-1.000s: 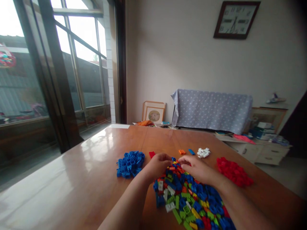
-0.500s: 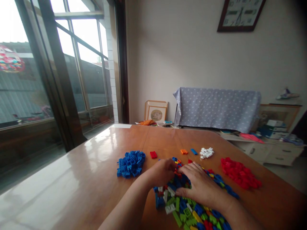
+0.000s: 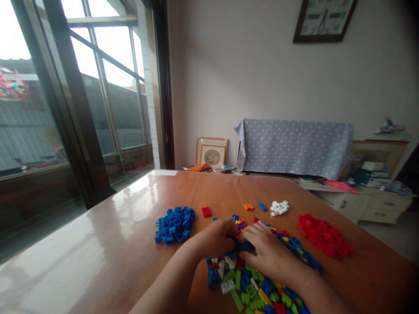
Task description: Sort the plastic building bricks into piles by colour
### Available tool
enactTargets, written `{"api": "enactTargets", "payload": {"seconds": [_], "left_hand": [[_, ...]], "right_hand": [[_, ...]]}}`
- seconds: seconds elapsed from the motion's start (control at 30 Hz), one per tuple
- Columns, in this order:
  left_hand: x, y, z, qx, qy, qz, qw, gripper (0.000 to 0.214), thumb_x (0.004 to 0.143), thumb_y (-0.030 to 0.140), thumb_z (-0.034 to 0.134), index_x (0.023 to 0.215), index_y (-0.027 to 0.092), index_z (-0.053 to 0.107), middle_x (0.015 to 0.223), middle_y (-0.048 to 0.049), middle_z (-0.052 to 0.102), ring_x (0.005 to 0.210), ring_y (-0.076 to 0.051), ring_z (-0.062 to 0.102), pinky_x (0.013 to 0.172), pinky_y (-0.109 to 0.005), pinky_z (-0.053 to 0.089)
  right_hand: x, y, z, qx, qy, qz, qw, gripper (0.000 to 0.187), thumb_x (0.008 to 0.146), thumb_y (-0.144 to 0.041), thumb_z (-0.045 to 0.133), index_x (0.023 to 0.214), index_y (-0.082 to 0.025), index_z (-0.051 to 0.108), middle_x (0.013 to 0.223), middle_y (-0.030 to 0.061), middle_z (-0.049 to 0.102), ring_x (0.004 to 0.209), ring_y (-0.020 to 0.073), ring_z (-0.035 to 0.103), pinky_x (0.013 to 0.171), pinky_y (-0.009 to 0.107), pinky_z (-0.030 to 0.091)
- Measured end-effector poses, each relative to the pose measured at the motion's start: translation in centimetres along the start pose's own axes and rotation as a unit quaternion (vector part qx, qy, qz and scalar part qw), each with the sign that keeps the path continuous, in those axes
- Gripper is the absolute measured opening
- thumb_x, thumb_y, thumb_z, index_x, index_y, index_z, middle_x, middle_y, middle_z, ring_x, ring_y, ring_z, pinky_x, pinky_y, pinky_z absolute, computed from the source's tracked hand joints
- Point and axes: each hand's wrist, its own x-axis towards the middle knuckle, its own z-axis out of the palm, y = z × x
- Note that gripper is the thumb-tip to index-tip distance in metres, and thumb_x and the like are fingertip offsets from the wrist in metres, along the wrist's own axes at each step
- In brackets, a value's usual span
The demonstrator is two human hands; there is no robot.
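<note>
A mixed heap of small plastic bricks (image 3: 255,283) in blue, green, red, yellow and white lies on the wooden table (image 3: 108,244) in front of me. My left hand (image 3: 214,237) rests on the heap's far left edge with its fingers curled down into the bricks. My right hand (image 3: 268,253) lies on top of the heap with fingers bent, its fingertips meeting the left hand's. What the fingers pinch is hidden among the bricks.
A sorted pile of blue bricks (image 3: 175,224) sits to the left and a red pile (image 3: 324,240) to the right. Behind the heap lie a single red brick (image 3: 206,211), an orange one (image 3: 248,206), a blue one (image 3: 262,206) and a few white ones (image 3: 279,208).
Both hands have drawn a little nearer to me over the heap. My right hand went from raised at the heap's far edge to lying on the bricks.
</note>
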Motion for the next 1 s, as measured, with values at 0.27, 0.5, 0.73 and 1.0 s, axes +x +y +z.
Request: {"api": "enactTargets", "payload": {"seconds": [0.27,0.5,0.73,1.0], "left_hand": [[0.2,-0.1,0.6,0.146,0.042,0.06,0.987,0.026,0.067,0.018,0.066,0.092,0.019,0.071,0.096,-0.0034,0.068,0.083,-0.018,0.06,0.075,-0.024,0.046],[0.3,-0.1,1.1,0.217,0.059,0.081,0.971,0.021,0.071,0.03,0.072,0.091,0.022,0.074,0.097,-0.0047,0.066,0.089,-0.021,0.059,0.084,-0.03,0.044],[0.5,0.3,1.0,0.215,0.084,0.099,0.968,0.008,0.079,0.023,0.065,0.076,0.021,0.072,0.085,-0.0023,0.067,0.084,-0.018,0.058,0.084,-0.029,0.039],[0.0,0.4,0.7,0.21,0.039,0.091,0.973,0.018,0.075,0.028,0.07,0.092,0.027,0.075,0.095,-0.0005,0.068,0.092,-0.019,0.058,0.089,-0.031,0.038]], "right_hand": [[0.2,0.9,0.0,0.04,0.02,0.021,0.999,0.005,0.084,-0.03,0.065,0.086,-0.025,0.067,0.09,0.0006,0.067,0.094,0.0214,0.057,0.094,0.036,0.038],[0.4,1.9,0.1,0.093,0.072,0.046,0.992,0.01,0.087,-0.033,0.062,0.089,-0.025,0.068,0.091,0.0019,0.069,0.092,0.0208,0.06,0.084,0.032,0.043],[0.6,2.1,0.1,0.131,0.123,0.063,0.982,0.017,0.089,-0.036,0.056,0.095,-0.024,0.067,0.096,0.0036,0.071,0.094,0.0211,0.063,0.083,0.031,0.046],[0.7,2.6,0.4,0.184,0.129,0.086,0.971,0.027,0.093,-0.046,0.05,0.096,-0.023,0.065,0.086,0.0026,0.072,0.079,0.0196,0.065,0.071,0.028,0.048]]}}
